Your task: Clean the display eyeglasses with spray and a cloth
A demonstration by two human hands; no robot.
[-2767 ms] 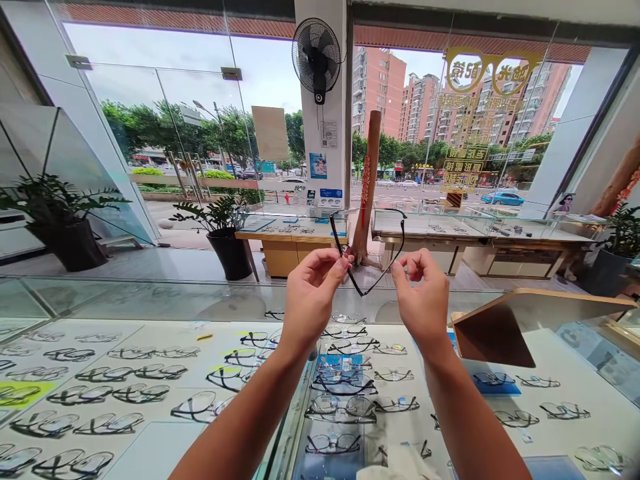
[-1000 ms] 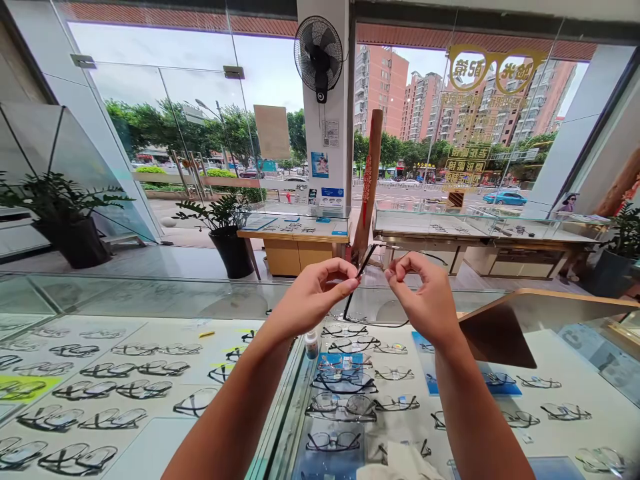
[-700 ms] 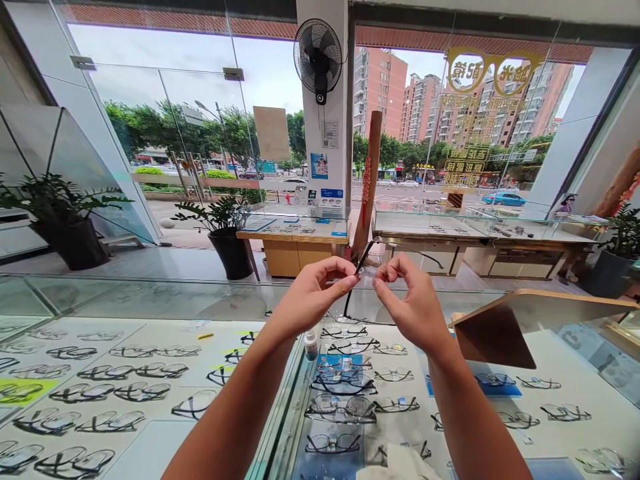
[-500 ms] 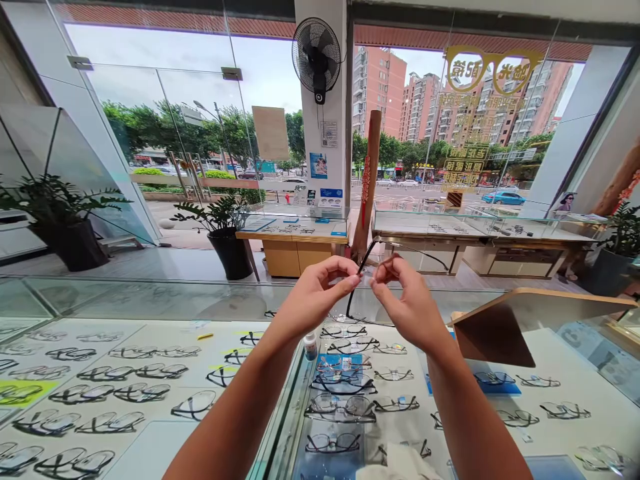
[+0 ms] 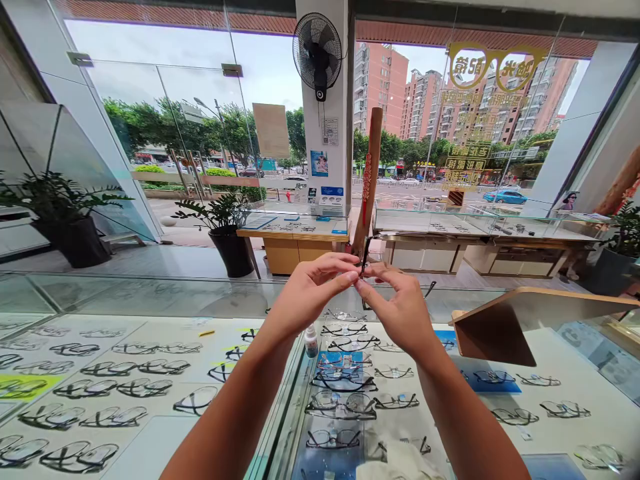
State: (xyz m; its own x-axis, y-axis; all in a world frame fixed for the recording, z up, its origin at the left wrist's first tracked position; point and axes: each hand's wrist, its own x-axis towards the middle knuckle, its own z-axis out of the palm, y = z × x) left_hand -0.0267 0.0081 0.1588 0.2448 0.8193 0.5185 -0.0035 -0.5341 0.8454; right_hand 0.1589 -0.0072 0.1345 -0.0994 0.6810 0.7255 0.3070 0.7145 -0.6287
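Observation:
I hold a thin black pair of glasses (image 5: 365, 257) up in front of me above a glass display counter (image 5: 150, 300). My left hand (image 5: 313, 293) pinches the frame between thumb and fingers. My right hand (image 5: 400, 310) meets it fingertip to fingertip and also pinches the frame. Most of the glasses are hidden behind my fingers; a temple tip (image 5: 429, 289) pokes out to the right of my right hand. A small dropper bottle (image 5: 311, 340) stands on the counter below my left wrist.
Rows of spectacles (image 5: 340, 407) lie under the glass on both sides. A tilted wooden mirror stand (image 5: 505, 323) sits at the right. A white cloth (image 5: 400, 463) lies at the bottom edge. Potted plants (image 5: 225, 230), other counters (image 5: 480, 240) and a wall fan (image 5: 317, 53) stand beyond.
My right hand has slid left along the frame until its fingertips touch my left hand. The glasses, earlier spread between my hands, are now mostly covered by my fingers.

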